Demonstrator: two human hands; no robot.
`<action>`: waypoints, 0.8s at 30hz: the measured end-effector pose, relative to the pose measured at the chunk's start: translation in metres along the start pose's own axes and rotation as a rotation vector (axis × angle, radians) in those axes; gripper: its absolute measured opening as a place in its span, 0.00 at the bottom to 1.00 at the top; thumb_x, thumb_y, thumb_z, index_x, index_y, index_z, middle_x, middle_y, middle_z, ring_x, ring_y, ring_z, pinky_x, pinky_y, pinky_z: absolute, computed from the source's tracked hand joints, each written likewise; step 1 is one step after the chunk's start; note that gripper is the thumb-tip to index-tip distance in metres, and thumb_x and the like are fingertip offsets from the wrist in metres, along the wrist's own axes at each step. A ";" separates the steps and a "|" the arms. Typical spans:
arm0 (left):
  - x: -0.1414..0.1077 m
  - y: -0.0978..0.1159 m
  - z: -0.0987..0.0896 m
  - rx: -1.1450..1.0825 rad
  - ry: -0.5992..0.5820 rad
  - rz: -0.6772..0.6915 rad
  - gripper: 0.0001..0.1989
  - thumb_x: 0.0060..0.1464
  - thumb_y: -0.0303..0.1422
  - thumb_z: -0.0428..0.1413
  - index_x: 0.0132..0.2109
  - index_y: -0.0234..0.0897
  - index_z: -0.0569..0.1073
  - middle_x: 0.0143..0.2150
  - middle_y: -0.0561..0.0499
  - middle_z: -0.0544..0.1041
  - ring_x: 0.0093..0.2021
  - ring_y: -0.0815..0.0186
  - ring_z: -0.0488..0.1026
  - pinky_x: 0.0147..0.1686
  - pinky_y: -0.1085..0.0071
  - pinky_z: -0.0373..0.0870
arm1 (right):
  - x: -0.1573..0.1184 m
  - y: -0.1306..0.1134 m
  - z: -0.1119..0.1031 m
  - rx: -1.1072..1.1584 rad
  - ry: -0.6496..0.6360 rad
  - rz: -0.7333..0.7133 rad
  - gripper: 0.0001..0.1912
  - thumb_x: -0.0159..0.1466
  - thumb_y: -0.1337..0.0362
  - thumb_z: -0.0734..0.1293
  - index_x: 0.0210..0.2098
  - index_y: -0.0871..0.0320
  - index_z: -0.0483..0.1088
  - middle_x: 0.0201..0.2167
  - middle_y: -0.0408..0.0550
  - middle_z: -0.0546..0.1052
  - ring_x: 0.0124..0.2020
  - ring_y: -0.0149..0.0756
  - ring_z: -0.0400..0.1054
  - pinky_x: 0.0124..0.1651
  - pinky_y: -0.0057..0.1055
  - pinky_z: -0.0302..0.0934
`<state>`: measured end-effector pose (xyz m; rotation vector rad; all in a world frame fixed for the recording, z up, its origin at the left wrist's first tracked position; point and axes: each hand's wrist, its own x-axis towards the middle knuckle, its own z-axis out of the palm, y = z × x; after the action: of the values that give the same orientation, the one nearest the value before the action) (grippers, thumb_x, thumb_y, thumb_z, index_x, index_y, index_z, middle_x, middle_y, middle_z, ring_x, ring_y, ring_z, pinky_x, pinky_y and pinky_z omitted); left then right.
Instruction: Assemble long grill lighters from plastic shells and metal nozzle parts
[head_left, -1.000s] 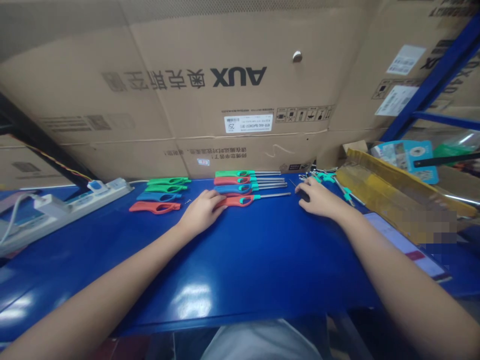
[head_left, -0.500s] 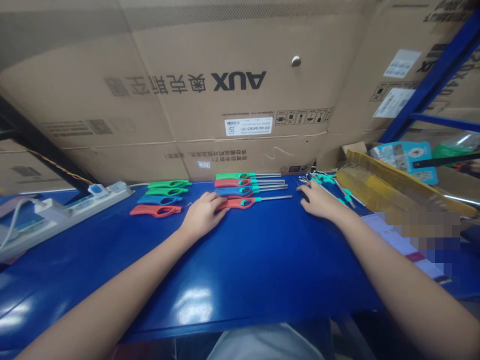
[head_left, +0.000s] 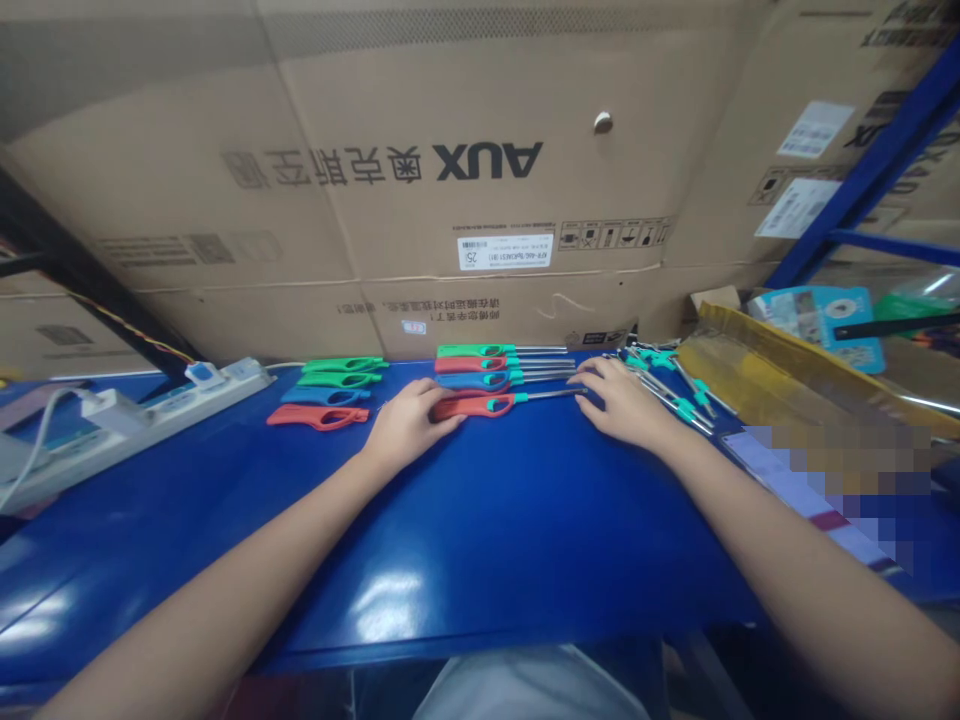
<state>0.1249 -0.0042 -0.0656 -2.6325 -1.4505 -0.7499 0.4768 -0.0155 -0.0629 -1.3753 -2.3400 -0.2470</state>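
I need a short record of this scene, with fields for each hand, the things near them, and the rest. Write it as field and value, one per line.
Left hand: on the handle of a red long-nozzle lighter
Right hand: open, nearest that lighter's metal nozzle
Things: three more lighters in a row; four loose handles; metal nozzles with teal parts
Rest: blue table; power strip; AUX cardboard box

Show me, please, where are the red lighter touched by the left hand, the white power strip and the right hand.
Red lighter (head_left: pixel 469 406), head view, point on its red handle.
White power strip (head_left: pixel 176 408), head view, point on its casing.
Right hand (head_left: pixel 622 402), head view, point on the back of the hand.
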 end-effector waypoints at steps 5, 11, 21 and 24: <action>0.003 -0.020 -0.058 0.161 -0.079 -0.117 0.17 0.59 0.47 0.58 0.47 0.40 0.78 0.47 0.46 0.79 0.45 0.57 0.76 0.43 0.68 0.70 | 0.002 -0.012 -0.003 0.178 0.020 -0.106 0.13 0.67 0.68 0.61 0.45 0.55 0.75 0.40 0.52 0.79 0.43 0.45 0.72 0.49 0.45 0.68; -0.005 -0.060 -0.114 0.327 -0.461 -0.402 0.12 0.49 0.41 0.64 0.37 0.37 0.80 0.32 0.52 0.79 0.32 0.64 0.71 0.30 0.75 0.59 | 0.002 -0.029 -0.006 0.266 0.057 -0.150 0.19 0.68 0.71 0.58 0.54 0.54 0.72 0.48 0.53 0.79 0.50 0.45 0.73 0.53 0.46 0.68; -0.007 -0.069 -0.106 0.265 -0.700 -0.413 0.07 0.45 0.28 0.56 0.26 0.36 0.80 0.25 0.49 0.78 0.25 0.64 0.68 0.28 0.72 0.57 | 0.000 -0.031 -0.002 0.277 0.014 -0.260 0.15 0.68 0.69 0.60 0.48 0.55 0.75 0.42 0.51 0.81 0.42 0.44 0.74 0.48 0.45 0.69; -0.011 -0.066 -0.104 0.193 -0.762 -0.368 0.05 0.41 0.30 0.58 0.22 0.38 0.78 0.21 0.49 0.76 0.24 0.61 0.69 0.28 0.69 0.60 | -0.002 -0.041 -0.001 0.305 -0.012 -0.304 0.14 0.68 0.70 0.60 0.46 0.55 0.76 0.39 0.51 0.81 0.40 0.42 0.74 0.47 0.43 0.69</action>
<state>0.0261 -0.0031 0.0089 -2.6333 -2.0626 0.4550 0.4429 -0.0380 -0.0605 -0.8811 -2.4663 0.0329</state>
